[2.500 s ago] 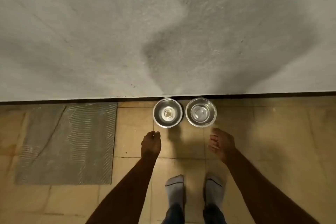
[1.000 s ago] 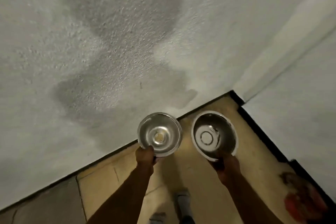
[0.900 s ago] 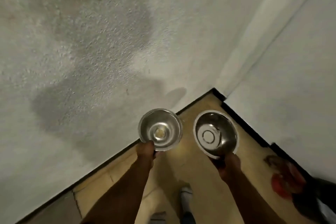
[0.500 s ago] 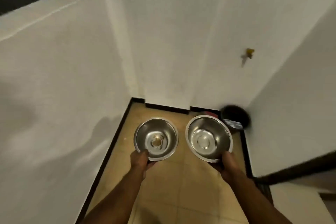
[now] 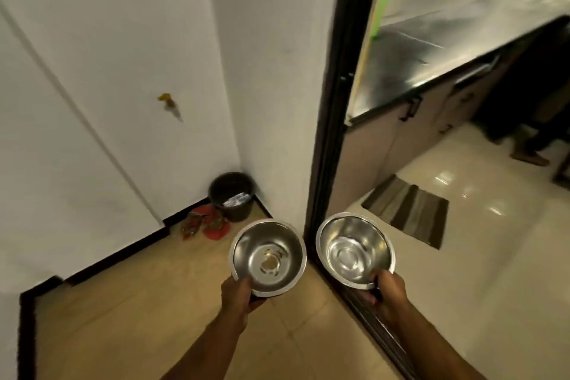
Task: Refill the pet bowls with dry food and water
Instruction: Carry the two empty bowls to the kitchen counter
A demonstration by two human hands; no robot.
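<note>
Hidden grips, blurred corners, cropped figure

The fingers of the left hand (image 5: 239,291) and right hand (image 5: 389,290) vanish beneath their steel bowls; the red litter (image 5: 206,222) beside the black bin (image 5: 232,197) is too smeared to identify, and a person's legs (image 5: 529,145) are cut off by the right edge.

Silver bowl (image 5: 267,257) with tan residue in your left hand (image 5: 239,291), plain silver bowl (image 5: 354,251) in your right hand (image 5: 389,290), black bin (image 5: 232,196) ahead of your left, red wrappers (image 5: 206,222) beside it, grey-striped mat (image 5: 408,214) beyond your right, white walls (image 5: 123,55).
</note>
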